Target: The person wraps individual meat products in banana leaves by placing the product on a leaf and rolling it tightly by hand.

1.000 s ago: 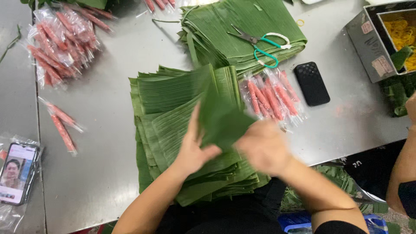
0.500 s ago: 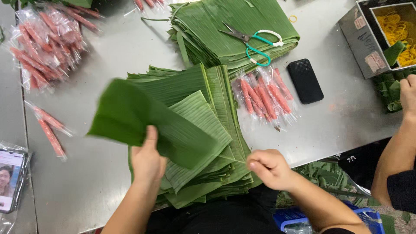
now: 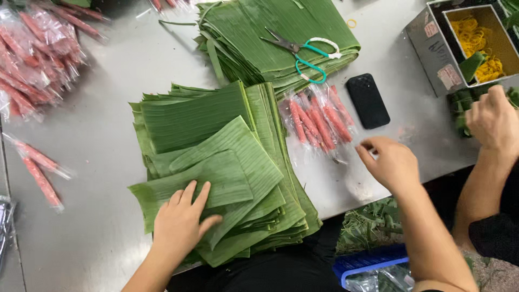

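Note:
My left hand (image 3: 181, 219) lies flat, fingers apart, on a cut banana leaf piece (image 3: 194, 181) that tops a thick stack of banana leaves (image 3: 216, 135) on the metal table (image 3: 108, 97). My right hand (image 3: 390, 162) hovers open and empty over the table's near edge, just right of a small bunch of plastic-wrapped red sausages (image 3: 316, 121). It touches nothing.
A second leaf stack (image 3: 259, 32) with green-handled scissors (image 3: 303, 51) lies at the back. A black phone (image 3: 367, 100) sits right of the sausages. More wrapped sausages (image 3: 38, 65) pile up at left. A box of yellow rubber bands (image 3: 478, 40) and another person's hand (image 3: 494, 121) are at right.
My left hand laid the lifted leaf piece down flat on the stack and now presses on it. My right hand left the stack and moved right toward the wrapped sausages.

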